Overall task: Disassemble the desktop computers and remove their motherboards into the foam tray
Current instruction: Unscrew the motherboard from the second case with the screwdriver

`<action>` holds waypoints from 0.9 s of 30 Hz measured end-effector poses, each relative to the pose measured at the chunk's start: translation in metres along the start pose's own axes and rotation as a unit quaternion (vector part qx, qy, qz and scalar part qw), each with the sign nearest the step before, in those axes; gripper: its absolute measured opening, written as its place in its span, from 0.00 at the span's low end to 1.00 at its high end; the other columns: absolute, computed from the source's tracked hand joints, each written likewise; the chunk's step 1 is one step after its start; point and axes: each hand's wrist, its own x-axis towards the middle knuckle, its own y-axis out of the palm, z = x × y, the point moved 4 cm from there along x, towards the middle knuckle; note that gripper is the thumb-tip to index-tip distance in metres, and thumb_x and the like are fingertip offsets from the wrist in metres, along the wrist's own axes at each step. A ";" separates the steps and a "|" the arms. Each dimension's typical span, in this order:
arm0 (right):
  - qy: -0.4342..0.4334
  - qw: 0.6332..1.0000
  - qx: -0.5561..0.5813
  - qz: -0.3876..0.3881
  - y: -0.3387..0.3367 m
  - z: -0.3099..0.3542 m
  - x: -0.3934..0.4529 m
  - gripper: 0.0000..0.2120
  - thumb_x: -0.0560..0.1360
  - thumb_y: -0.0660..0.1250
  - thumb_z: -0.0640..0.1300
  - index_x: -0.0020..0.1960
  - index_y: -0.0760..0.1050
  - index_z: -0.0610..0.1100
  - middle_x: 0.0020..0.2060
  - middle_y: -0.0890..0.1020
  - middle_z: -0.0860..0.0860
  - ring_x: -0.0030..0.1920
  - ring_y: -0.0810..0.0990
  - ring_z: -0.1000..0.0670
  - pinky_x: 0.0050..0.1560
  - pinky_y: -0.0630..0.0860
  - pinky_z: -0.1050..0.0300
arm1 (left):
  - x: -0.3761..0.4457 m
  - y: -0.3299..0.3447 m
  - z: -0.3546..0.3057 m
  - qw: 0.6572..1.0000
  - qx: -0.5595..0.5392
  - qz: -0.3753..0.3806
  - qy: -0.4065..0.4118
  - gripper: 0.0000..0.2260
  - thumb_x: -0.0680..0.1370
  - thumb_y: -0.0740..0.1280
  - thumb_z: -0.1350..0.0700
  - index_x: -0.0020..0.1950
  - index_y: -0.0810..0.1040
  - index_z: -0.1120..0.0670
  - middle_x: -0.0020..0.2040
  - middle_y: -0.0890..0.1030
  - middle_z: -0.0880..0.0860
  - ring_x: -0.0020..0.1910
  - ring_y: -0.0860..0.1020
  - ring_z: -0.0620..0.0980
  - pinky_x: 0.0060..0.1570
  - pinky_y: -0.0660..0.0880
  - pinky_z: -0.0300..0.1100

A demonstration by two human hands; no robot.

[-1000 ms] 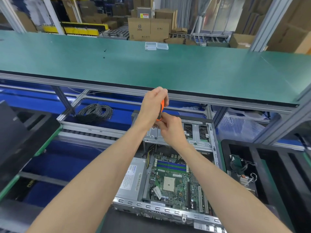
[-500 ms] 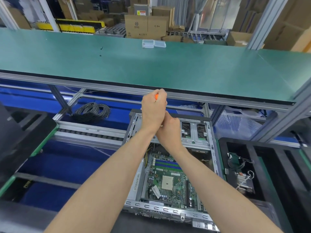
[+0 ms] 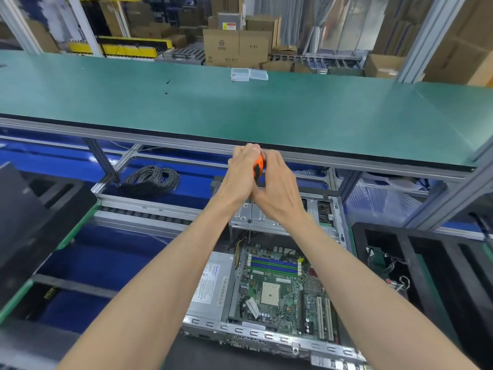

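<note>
- At far left a black foam tray (image 3: 40, 217) sits on its green-edged stand, well apart from the open computer case (image 3: 269, 335); nothing lies in the part of it that shows.
- A coil of black cable (image 3: 153, 180) rests on the blue shelf behind the roller rail.
- The left hand (image 3: 241, 173) presses flat against an orange-and-black screwdriver (image 3: 258, 166). 0.5 s ago it was a closed fist over the handle top; now its fingers lie straighter.
- The right hand (image 3: 277, 188) has come up from under the left, fingers straightened along the handle's other side, so the 2 palms sandwich it.
- I judge this a palm-rolled spin on a screw in the drive bracket (image 3: 256, 214).
- The motherboard (image 3: 277, 287) lies seated in the case, not yet removed.
</note>
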 end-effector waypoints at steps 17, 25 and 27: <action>-0.048 0.949 -0.267 0.160 -0.004 0.030 0.052 0.07 0.81 0.60 0.48 0.47 0.67 0.45 0.35 0.64 0.48 0.44 0.70 0.38 0.42 0.63 0.48 | -0.018 -0.007 0.066 0.992 0.001 0.115 0.043 0.08 0.80 0.64 0.56 0.57 0.77 0.47 0.46 0.83 0.40 0.52 0.80 0.41 0.60 0.72 0.46; -0.107 0.931 -0.235 0.258 -0.008 0.031 0.056 0.04 0.77 0.62 0.48 0.48 0.71 0.48 0.38 0.72 0.47 0.44 0.72 0.40 0.41 0.67 0.51 | -0.009 -0.015 0.064 0.994 0.064 0.063 0.058 0.08 0.82 0.66 0.58 0.59 0.80 0.57 0.48 0.86 0.50 0.53 0.83 0.48 0.58 0.78 0.50; -0.122 0.924 -0.206 0.298 -0.009 0.034 0.055 0.02 0.74 0.63 0.44 0.44 0.70 0.50 0.40 0.76 0.49 0.44 0.73 0.43 0.41 0.66 0.53 | -0.013 -0.015 0.064 0.997 0.048 0.020 0.056 0.08 0.79 0.70 0.56 0.57 0.80 0.54 0.45 0.86 0.50 0.49 0.84 0.48 0.54 0.79 0.49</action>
